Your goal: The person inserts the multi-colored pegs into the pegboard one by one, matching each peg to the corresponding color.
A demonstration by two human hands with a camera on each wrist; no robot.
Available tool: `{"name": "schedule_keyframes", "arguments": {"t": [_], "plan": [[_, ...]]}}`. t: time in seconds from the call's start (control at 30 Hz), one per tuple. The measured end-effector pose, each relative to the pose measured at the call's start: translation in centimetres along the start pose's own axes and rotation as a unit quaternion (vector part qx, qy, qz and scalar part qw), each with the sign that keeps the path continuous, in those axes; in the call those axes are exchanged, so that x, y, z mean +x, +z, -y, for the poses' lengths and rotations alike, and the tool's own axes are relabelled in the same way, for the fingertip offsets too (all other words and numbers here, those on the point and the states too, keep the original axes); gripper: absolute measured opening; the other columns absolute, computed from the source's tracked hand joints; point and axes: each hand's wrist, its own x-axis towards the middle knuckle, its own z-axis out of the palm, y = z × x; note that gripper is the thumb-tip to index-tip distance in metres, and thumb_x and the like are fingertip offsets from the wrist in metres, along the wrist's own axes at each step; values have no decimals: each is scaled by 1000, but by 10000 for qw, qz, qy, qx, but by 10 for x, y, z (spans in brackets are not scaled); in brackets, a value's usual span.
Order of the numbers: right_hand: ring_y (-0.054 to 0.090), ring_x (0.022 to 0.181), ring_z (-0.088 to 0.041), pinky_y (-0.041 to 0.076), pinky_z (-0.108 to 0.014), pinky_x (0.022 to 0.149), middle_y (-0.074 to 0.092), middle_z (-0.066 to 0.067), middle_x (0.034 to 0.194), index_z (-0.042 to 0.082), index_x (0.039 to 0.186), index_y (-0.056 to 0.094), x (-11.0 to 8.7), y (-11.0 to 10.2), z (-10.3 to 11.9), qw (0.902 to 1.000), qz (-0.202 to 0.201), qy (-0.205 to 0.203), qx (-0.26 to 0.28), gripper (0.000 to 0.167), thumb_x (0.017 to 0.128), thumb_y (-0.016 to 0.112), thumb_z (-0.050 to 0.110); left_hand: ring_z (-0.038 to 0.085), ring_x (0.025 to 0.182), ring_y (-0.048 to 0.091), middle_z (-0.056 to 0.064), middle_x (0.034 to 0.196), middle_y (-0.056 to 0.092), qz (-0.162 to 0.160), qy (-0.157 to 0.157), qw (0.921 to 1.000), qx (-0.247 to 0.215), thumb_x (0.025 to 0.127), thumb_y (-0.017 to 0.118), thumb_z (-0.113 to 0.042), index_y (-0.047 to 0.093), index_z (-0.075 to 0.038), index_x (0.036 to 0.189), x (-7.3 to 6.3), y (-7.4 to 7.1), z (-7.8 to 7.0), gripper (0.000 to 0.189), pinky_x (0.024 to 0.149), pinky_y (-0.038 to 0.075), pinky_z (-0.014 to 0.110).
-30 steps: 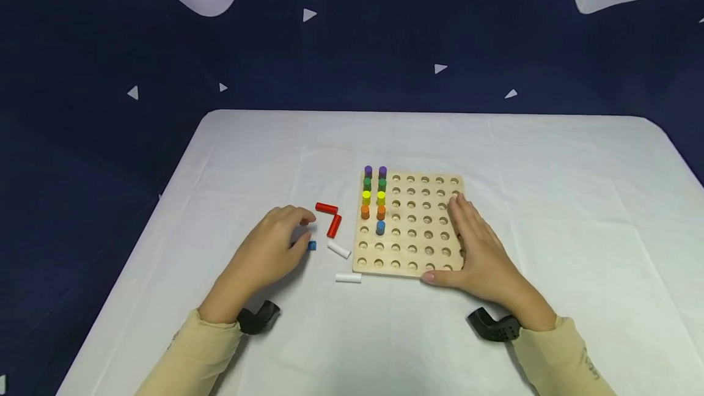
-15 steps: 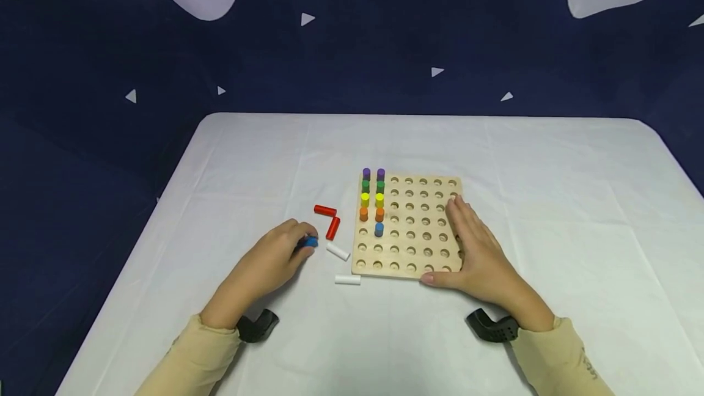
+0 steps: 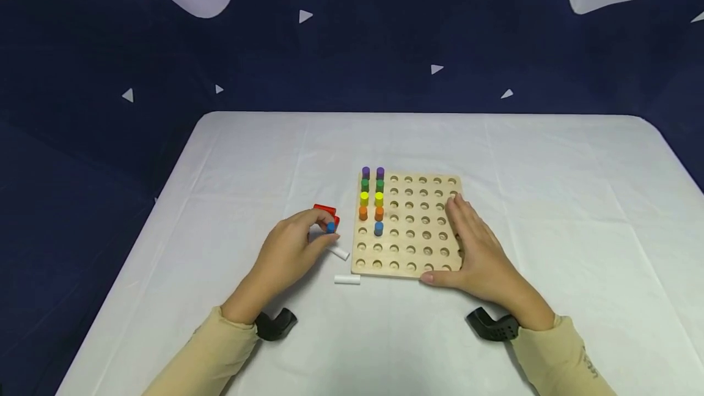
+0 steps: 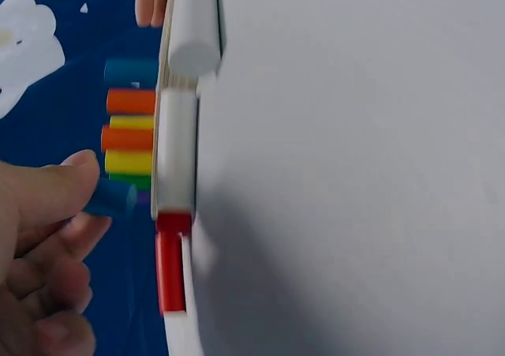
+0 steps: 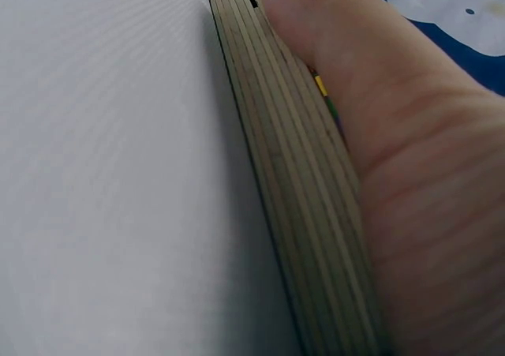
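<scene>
Between thumb and fingers, my left hand (image 3: pixel 290 252) pinches a blue peg (image 3: pixel 330 227), raised off the table left of the wooden pegboard (image 3: pixel 411 274). The left wrist view shows the same blue peg (image 4: pixel 112 198) at the fingertips. My right hand (image 3: pixel 484 255) rests along the board's right edge, its fingers extended and its thumb at the front edge. Pairs of purple, green, yellow and orange pegs (image 3: pixel 379 213) stand upright in the two leftmost columns. One blue peg (image 3: pixel 378 228) stands in the second column; the hole to its left is bare.
Two red pegs (image 3: pixel 324 208) lie left of the board, partly hidden behind my left hand. One white peg (image 3: pixel 339 253) lies beside the board, and another white peg (image 3: pixel 348 280) is near its front left corner. A white cloth (image 3: pixel 253 151) covers the table.
My left hand has picked the blue peg up from the table and moved it right, toward the board. The right hand stays at the board's edge.
</scene>
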Motion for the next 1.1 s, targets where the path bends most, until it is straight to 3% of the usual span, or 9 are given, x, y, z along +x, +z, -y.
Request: {"name": "schedule_keyframes", "arguments": {"t": [0.17, 0.37, 0.57, 0.9, 1.1], "plan": [[-1, 155, -32, 11, -65, 118, -7, -2, 168, 22, 160, -3, -1, -1, -1, 10000, -20, -4, -22, 138, 63, 83, 68, 9, 64, 43, -8, 77, 62, -185, 105, 9998, -62, 83, 81, -26, 69, -19, 92, 10, 12, -14, 16, 58, 35, 25], [-1, 155, -33, 12, -66, 117, -7, -2, 168, 22, 160, -3, -3, 1, -2, 10000, -11, 7, -35, 138, 63, 83, 68, 6, 54, 36, -8, 62, 55, -219, 270, 9994, 5, 81, 83, -30, 71, -21, 88, 21, 25, -20, 17, 52, 28, 24], [-1, 155, -33, 12, -66, 117, -7, -1, 168, 22, 160, -3, -2, 1, -3, 10000, -30, -16, -40, 137, 63, 83, 67, 7, 64, 48, -10, 81, 71, -73, 338, 9992, 224, 78, 85, -29, 72, -20, 86, 24, 29, -23, 18, 55, 38, 26], [-1, 155, -34, 12, -66, 117, -7, -3, 168, 22, 160, -4, 0, -1, -2, 10000, -26, 4, -36, 138, 63, 83, 67, 10, 71, 49, -6, 87, 73, 289, 59, 9993, 225, 78, 86, -27, 75, -18, 91, 29, 31, -24, 19, 57, 40, 27], [-1, 155, -34, 11, -67, 117, -7, -3, 168, 22, 160, -3, 0, -1, -1, 10000, 2, 28, -25, 138, 63, 84, 67, 16, 86, 60, -3, 97, 75, 485, -72, 9987, -124, 78, 85, -23, 74, -12, 101, 28, 29, -23, 28, 77, 49, 33]]}}
